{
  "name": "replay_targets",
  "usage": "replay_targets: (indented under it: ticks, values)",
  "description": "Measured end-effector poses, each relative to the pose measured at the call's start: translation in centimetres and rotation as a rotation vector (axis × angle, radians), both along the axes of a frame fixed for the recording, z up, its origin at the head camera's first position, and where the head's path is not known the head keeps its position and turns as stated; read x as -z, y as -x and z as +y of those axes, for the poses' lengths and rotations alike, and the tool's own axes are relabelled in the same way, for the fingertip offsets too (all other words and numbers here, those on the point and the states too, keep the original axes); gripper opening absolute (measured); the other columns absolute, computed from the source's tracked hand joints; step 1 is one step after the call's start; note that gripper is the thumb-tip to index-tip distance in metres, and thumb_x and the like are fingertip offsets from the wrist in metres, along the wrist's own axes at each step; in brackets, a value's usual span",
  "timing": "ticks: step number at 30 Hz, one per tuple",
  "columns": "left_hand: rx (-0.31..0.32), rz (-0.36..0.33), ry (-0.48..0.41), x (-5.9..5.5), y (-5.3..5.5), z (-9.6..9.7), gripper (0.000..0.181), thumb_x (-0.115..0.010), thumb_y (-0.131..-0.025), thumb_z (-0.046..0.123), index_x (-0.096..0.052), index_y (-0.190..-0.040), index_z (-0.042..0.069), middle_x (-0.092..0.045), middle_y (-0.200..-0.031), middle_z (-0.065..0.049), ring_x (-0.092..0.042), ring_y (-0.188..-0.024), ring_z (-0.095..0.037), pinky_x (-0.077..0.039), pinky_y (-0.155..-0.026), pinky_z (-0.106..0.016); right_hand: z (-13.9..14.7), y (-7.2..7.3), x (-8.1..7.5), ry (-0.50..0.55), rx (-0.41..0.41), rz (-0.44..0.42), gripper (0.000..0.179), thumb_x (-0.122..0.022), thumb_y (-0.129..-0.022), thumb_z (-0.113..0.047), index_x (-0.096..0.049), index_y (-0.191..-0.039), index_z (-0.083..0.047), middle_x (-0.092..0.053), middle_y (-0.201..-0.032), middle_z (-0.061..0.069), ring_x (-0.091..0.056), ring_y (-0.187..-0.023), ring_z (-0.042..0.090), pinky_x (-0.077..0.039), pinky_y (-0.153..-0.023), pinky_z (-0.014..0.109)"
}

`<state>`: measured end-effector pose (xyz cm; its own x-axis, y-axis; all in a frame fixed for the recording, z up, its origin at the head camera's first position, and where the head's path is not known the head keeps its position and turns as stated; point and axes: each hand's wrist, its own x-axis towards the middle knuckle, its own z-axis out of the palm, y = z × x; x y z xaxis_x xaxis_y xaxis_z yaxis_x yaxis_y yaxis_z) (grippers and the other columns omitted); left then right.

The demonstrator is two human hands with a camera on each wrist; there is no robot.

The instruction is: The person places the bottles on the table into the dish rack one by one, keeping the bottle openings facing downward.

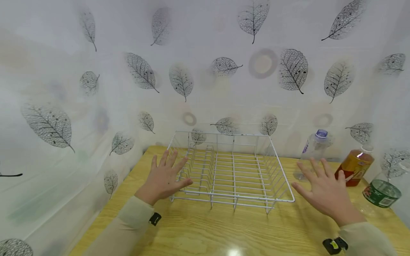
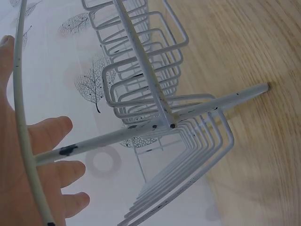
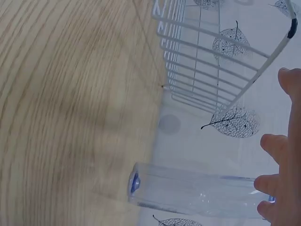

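Note:
A white wire dish rack [image 1: 235, 195] stands on the wooden table, its coating chipped dark in spots in the left wrist view. My left hand [image 1: 164, 180] is spread with straight fingers over the rack's front left corner and holds nothing. To the right of the rack, my right hand [image 1: 328, 192] is also spread, its thumb pointing toward the rack's front right corner. Behind that hand stands a clear, uncapped plastic bottle [image 1: 312, 147] with a purple neck. The right wrist view shows this clear bottle [image 3: 188, 190] beyond the fingertips [image 3: 267, 183].
A bottle of amber liquid [image 1: 357, 165] with a white cap stands at the right. Near the table's right edge is a clear container with a green label [image 1: 382, 193]. A leaf-patterned curtain [image 1: 221, 96] hangs behind and left of the table [image 1: 205, 227].

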<state>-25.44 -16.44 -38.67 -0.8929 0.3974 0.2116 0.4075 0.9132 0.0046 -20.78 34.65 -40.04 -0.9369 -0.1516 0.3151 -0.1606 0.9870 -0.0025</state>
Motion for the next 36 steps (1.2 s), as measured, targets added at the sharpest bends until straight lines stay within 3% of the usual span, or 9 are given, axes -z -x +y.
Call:
replay_targets:
  ticks: [6,11,15,18,26,36]
  values:
    - [0.0,-0.003,0.001,0.2,0.0,0.0,0.092,-0.032,-0.09,0.084,-0.027,-0.162,0.027,-0.015,-0.166,-0.018,-0.004,-0.152,-0.043,-0.001,-0.113,-0.074,1.5,0.2,0.9,0.025,0.018,0.019,0.083,-0.05,-0.096,-0.067,-0.028,-0.162,-0.021,-0.023,-0.16,0.029,-0.009,-0.147,0.054,-0.003,-0.1,0.085]
    - [0.008,-0.009,-0.009,0.3,-0.1,0.0,0.091,-0.032,-0.091,0.083,-0.029,-0.162,0.027,-0.015,-0.166,-0.019,-0.002,-0.151,-0.044,0.0,-0.113,-0.073,2.7,0.6,1.5,0.111,0.021,0.057,0.084,-0.055,-0.098,-0.059,-0.029,-0.16,-0.009,-0.028,-0.156,0.034,-0.017,-0.143,0.057,-0.01,-0.1,0.084]
    - [0.012,0.001,-0.006,0.4,0.0,0.0,0.09,-0.032,-0.091,0.083,-0.03,-0.161,0.027,-0.015,-0.166,-0.019,-0.004,-0.151,-0.045,-0.001,-0.113,-0.074,3.5,1.3,2.0,0.268,0.016,0.048,0.083,-0.054,-0.101,-0.052,-0.026,-0.157,0.003,-0.032,-0.15,0.039,-0.027,-0.135,0.061,-0.02,-0.099,0.08]
    - [0.013,0.002,-0.009,0.4,0.0,0.0,0.089,-0.033,-0.091,0.083,-0.03,-0.161,0.028,-0.014,-0.166,-0.018,-0.005,-0.151,-0.045,-0.001,-0.113,-0.074,4.0,1.9,2.4,0.442,0.045,-0.013,0.086,-0.05,-0.104,-0.049,-0.015,-0.158,0.008,-0.025,-0.151,0.043,-0.025,-0.134,0.064,-0.021,-0.101,0.079]
    - [0.015,0.001,-0.007,0.4,0.0,0.1,0.09,-0.034,-0.091,0.083,-0.03,-0.161,0.027,-0.014,-0.166,-0.018,-0.005,-0.151,-0.045,-0.001,-0.113,-0.073,4.1,3.8,3.3,0.9,0.187,-0.129,0.097,-0.045,-0.102,-0.058,0.007,-0.16,0.001,-0.004,-0.16,0.038,-0.009,-0.144,0.059,-0.016,-0.106,0.078]
    - [0.021,-0.005,-0.003,0.3,0.0,0.4,0.086,-0.04,-0.093,0.078,-0.029,-0.162,0.026,-0.016,-0.165,-0.019,-0.004,-0.151,-0.045,-0.004,-0.113,-0.074,4.3,7.0,4.7,1.167,0.209,-0.162,0.109,-0.058,-0.097,-0.057,0.018,-0.16,-0.009,0.006,-0.164,0.03,0.0,-0.149,0.05,-0.011,-0.114,0.069]
